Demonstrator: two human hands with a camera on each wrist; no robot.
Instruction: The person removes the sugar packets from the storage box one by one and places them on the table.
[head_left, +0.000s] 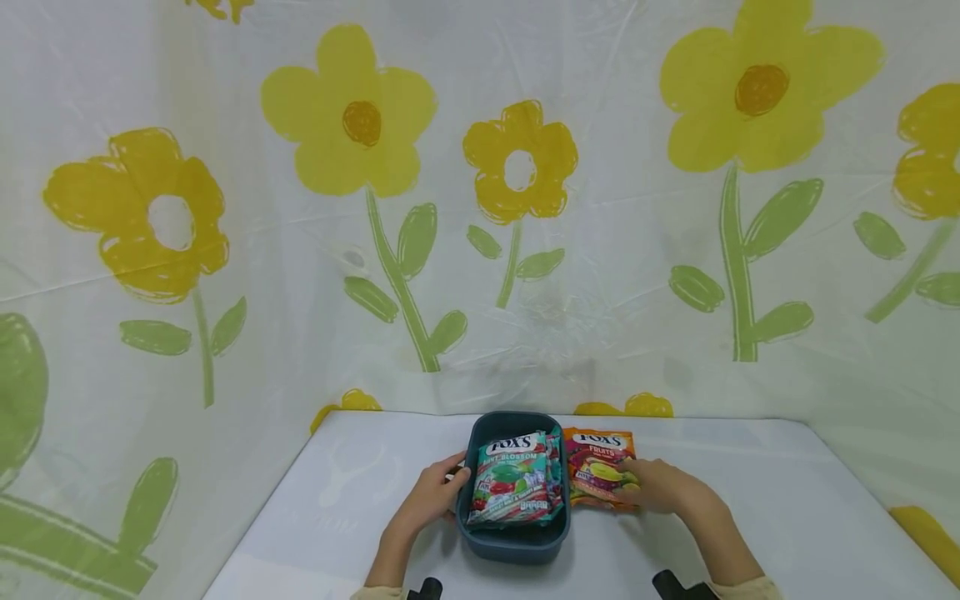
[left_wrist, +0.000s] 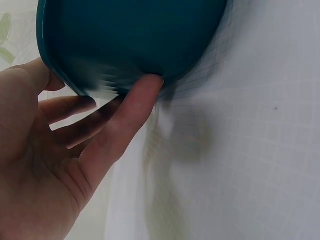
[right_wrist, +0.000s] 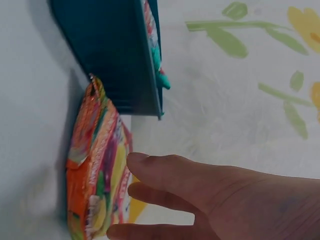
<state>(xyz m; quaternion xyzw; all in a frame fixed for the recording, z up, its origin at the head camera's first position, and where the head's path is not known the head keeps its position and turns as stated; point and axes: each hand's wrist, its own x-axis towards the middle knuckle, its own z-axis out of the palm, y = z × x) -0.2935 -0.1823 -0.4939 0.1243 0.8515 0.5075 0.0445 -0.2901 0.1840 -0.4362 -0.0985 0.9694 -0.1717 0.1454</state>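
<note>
One blue-green box point(head_left: 513, 546) on a white table point(head_left: 345, 475) holds green packets point(head_left: 556, 477). The left hand point(head_left: 431, 497), fingers parted, touches its outer wall; only the left wrist view shows a fingertip point(left_wrist: 151, 84) low on that wall. The right hand point(head_left: 662, 487), thumb and fingers spread, is at the orange packet point(head_left: 596, 463) just right of the box, though contact is hard to judge. Legible in the head view alone: "FOX'S", "BLOSSOM" (uppermost green packet point(head_left: 512, 479)); "FOX'S FRUITS" (orange).

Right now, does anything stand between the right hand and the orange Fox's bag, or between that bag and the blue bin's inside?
Nothing visible stands between the right hand and the orange Fox's bag. The blue bin's side wall stands between bag and inside.
</note>
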